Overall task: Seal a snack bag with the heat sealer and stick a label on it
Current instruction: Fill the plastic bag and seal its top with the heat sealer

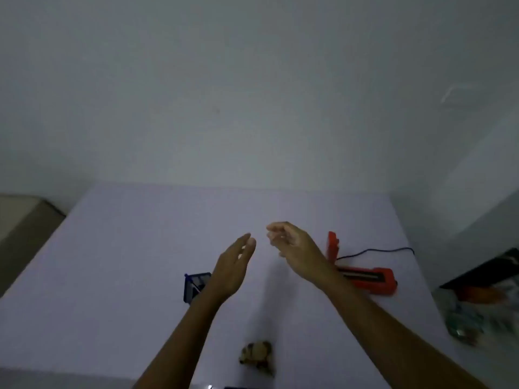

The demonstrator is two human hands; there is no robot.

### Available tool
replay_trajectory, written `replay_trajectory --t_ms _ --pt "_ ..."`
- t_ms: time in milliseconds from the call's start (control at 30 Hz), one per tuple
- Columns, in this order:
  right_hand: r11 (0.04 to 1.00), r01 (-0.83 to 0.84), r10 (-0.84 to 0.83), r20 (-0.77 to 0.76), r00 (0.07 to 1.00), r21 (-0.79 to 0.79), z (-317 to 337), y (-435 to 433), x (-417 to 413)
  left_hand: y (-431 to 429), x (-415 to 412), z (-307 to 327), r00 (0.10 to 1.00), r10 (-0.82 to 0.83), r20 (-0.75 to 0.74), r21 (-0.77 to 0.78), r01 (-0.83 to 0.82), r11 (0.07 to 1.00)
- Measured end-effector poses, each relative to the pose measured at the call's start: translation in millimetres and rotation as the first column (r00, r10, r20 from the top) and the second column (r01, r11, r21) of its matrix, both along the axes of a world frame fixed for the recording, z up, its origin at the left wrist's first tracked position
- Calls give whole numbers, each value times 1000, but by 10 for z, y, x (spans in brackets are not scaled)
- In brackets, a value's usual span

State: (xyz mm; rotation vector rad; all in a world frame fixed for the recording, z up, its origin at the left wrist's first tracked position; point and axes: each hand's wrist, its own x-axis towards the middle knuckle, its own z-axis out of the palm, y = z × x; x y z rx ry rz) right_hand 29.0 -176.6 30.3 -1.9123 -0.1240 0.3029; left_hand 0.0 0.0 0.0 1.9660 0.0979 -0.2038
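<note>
Blue box (193,287) left of centre on the table (112,262); left hand (233,265) raised, its wrist partly hiding the box, fingers straight, empty. Likely the snack bag (257,357), a blurred brownish bundle, lies at the near edge, untouched; right hand (292,244) hovers, fingers loosely curled, grip cannot be told. Red heat sealer (368,276) at right, lid up, nothing in it: sealing and labelling both look undone.

On our table (112,248) we find the heat sealer (370,277) at the right, its cable (376,250) trailing off behind it. The small box (193,286) lies left of centre, and the snack bag (257,357) sits nearest us, near the front edge.
</note>
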Motion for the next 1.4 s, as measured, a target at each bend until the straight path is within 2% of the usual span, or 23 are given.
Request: replay_trajectory --t_ms 67,167,267,333,400,467,600,700,767,867,1033,1167,1267,1400 --pt "998 58 -63 -183 981 -30 -497 -2 -98 -8 -56 -343 980 20 -200 12 -18 1000" --pt "984 111 -156 -382 911 -137 -1248 -37 -435 41 -264 -989 893 16 -450 72 18 997" --pt "951 140 -267 -506 820 -274 -1756 -79 -691 27 -482 -1440 791 -6 -612 137 113 984" --pt "937 168 -326 -589 739 -308 -2076 -88 -854 3 -626 -1643 756 -54 -652 152 200 968" --pt "934 202 -352 -654 670 -295 -2317 -54 -991 -30 -735 -1742 768 -130 -627 190 313 931" --pt "934 218 -353 -652 671 -282 -2491 -13 -1082 -46 -797 -1831 795 -143 -590 196 312 929" --pt "918 307 -396 -605 691 -250 -2808 -5 -1182 10 -851 -1979 860 -78 -504 181 194 964" --pt "894 412 -426 -619 660 -176 -2541 -9 -1157 54 -837 -1990 900 0 -436 150 72 986" --pt "901 419 -386 -650 655 -113 -2386 -42 -1128 83 -808 -1989 918 37 -395 118 10 993" --pt "927 372 -325 -617 717 -56 -2254 -151 -1084 121 -756 -1951 945 40 -325 84 -14 996" --pt "925 379 -355 -374 857 -12 -2111 -294 -1084 125 -714 -1868 973 -7 -232 -16 3 1000" --pt "929 368 -367 -260 893 -45 -2142 -351 -1134 123 -701 -1889 983 -43 -177 -23 39 999" --pt "938 341 -345 -238 908 -62 -2260 -391 -1186 80 -723 -1913 990 -87 -110 -4 87 996" --pt "942 332 -332 -206 920 -36 -2267 -361 -1156 19 -723 -1946 989 -100 -107 41 105 994"
